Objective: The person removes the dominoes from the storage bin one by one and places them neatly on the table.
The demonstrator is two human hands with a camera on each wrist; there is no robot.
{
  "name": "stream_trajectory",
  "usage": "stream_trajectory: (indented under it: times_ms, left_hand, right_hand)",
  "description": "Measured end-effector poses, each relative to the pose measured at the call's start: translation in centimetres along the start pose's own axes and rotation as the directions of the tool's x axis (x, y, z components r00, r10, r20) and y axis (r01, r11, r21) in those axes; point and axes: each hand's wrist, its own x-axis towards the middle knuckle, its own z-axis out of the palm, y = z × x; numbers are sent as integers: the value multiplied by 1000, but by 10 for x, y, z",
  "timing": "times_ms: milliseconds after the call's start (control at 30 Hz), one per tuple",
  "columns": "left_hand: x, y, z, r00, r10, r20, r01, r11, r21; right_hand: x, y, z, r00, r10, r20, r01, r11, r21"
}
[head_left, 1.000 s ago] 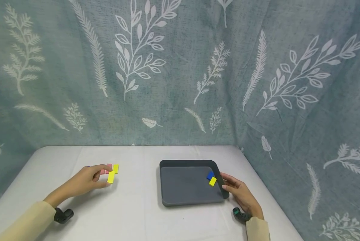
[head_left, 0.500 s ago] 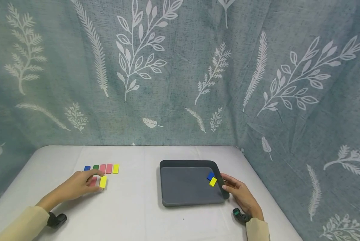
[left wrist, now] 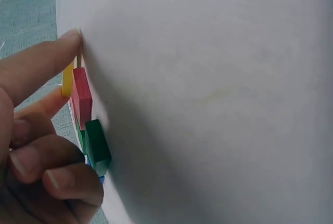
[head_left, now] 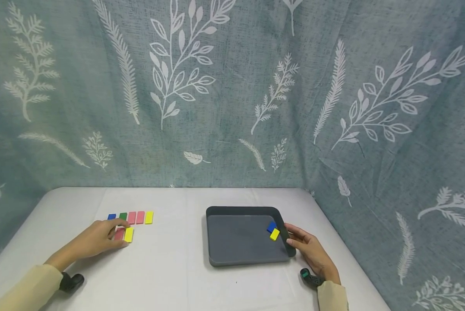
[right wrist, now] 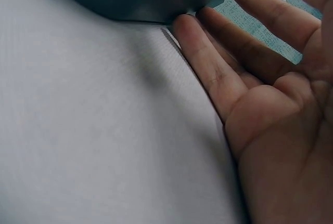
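Note:
My left hand (head_left: 94, 239) pinches a yellow block (head_left: 129, 235) between thumb and a finger, low over the white table. That block stands right beside a pink block (head_left: 119, 234) in the near row. A green block (left wrist: 98, 147) of this row shows in the left wrist view; my hand hides it in the head view. At the right, my right hand (head_left: 311, 250) rests its fingertips on the right wall of a dark grey tray (head_left: 236, 242). Its fingers (right wrist: 205, 52) look nearly straight against the outer wall.
Behind the near row lies a far row: a blue block (head_left: 112, 217), a green block (head_left: 123, 216), two pink blocks (head_left: 140, 217) and a yellow block (head_left: 149, 217). Inside the tray, a blue block (head_left: 271, 226) and another yellow block (head_left: 274, 234) touch. A patterned curtain (head_left: 216, 108) hangs behind the table.
My left hand has carried the yellow block left and toward me, down beside the pink block, uncovering the far row. My right hand and the tray have stayed put.

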Motion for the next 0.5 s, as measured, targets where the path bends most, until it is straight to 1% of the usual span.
stream_trajectory:
  times_ms: [300,500]
  left_hand:
    - [4,-1,-2,1000,-12,11,12,1000,13]
    - [5,-3,-1,1000,1,21,-1,1000,16]
  right_hand:
    - [0,1,0,1000,-14,11,14,1000,16]
    - [0,1,0,1000,-18,15,18,1000,12]
